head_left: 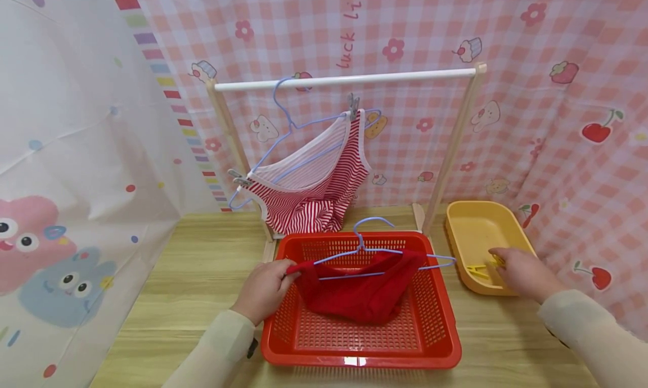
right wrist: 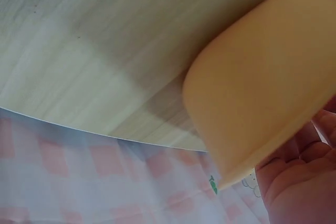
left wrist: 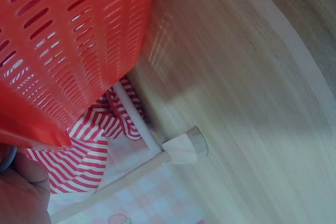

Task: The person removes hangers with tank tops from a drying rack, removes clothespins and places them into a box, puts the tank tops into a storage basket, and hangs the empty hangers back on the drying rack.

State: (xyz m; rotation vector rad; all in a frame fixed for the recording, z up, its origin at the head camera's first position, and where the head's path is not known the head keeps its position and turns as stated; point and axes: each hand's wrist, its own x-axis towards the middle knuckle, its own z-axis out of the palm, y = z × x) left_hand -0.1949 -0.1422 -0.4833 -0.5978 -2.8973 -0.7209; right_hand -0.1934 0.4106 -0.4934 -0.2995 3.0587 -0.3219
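My left hand [head_left: 265,289] pinches one shoulder of a red sleeveless top [head_left: 354,301] at the left end of a blue hanger [head_left: 360,249]. That hanger end is hidden by cloth and fingers. The top droops inside a red basket [head_left: 361,361], and the hanger's right end sticks out past the basket's rim. Over at the right, my right hand [head_left: 526,273] reaches into a yellow tray [head_left: 488,208], fingertips pinching a yellow clothespin [head_left: 498,260]. Another yellow clothespin [head_left: 477,272] lies in the tray beside it. In the right wrist view the tray's wall [right wrist: 262,77] covers the fingertips.
Behind the basket stands a rack with a white rail [head_left: 344,80] and wooden posts. A red-striped tank top [head_left: 324,191] hangs there slanted on another blue hanger [head_left: 291,126], held by grey clothespins [head_left: 352,107]. Patterned curtains [head_left: 405,28] close off the back and sides.
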